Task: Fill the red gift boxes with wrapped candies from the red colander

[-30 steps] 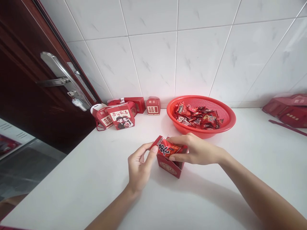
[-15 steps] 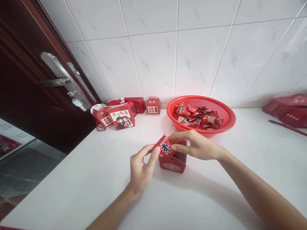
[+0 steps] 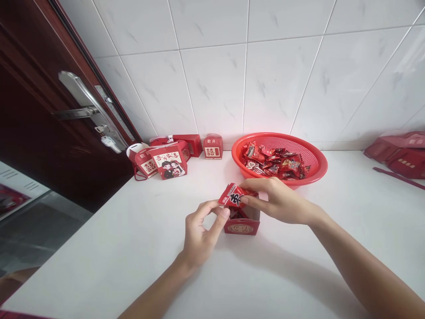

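A small red cardboard candy box (image 3: pixel 241 227) stands with its top open on the white counter, and some red wrappers show inside it. My right hand (image 3: pixel 282 201) pinches a red snack packet (image 3: pixel 233 195) with black lettering, tilted just above the box's opening. At the box's left side is my left hand (image 3: pixel 202 228), its thumb and fingers closed on the near left wall. The fingertips of this hand lie close to the packet's left end. Part of the box's far side is hidden behind the packet and my right hand.
Behind the box sits a red plastic basket (image 3: pixel 279 179) holding many wrapped snacks. Several red gift boxes (image 3: pixel 168 164) cluster at the back left, with one small box (image 3: pixel 213 147) against the tiled wall. Red bags (image 3: pixel 403 155) lie far right; a door (image 3: pixel 36 88) is at left.
My right hand has lifted and turned the packet slightly, and more of the box's inside shows. My left thumb has come off the packet to the box's edge. The box has shifted slightly.
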The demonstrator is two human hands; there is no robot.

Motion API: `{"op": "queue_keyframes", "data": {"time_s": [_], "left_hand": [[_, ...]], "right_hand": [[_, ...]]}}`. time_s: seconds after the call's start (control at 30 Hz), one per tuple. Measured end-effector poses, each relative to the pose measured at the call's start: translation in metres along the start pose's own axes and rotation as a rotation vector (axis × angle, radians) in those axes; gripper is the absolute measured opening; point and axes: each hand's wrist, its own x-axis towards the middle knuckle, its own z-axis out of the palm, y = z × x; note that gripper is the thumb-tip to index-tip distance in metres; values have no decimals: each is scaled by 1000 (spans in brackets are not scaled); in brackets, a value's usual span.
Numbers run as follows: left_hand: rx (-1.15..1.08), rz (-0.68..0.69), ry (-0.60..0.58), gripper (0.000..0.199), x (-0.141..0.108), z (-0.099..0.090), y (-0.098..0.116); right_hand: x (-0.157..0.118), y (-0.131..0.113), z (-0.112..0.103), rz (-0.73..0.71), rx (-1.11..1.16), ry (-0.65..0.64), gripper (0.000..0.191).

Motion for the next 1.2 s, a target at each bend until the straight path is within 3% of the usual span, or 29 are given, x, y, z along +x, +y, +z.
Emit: {"op": "queue_keyframes", "data": {"time_s": [0.2, 0.27, 0.37, 0.5, 0.67, 0.87, 1.03, 1.2], "left_hand": [[144, 165, -164, 19, 2, 0, 2], [207, 256, -170, 13, 1, 0, 2], [316, 346, -145, 21, -2, 0, 1], [401, 279, -136, 32, -4, 0, 1], [409, 164, -168, 48, -3, 0, -1], [379, 140, -193, 51, -3, 2, -5], [390, 123, -178, 52, -4, 4, -6], [389, 113, -175, 51, -5, 6, -6]], "right_hand": [[-2, 2, -9, 31, -40, 10, 19], [-3, 2, -11, 42, -61, -4, 13], [-5, 2, -13, 46, -124, -31, 7], [-7, 3, -15, 61, -248, -62, 18], [-4, 3, -6, 90, -341, -21, 12], [1, -1, 12, 117, -507, 28, 10], [1, -3, 15, 142, -636, 47, 20], [5, 1, 18, 183, -723, 46, 18]]}}
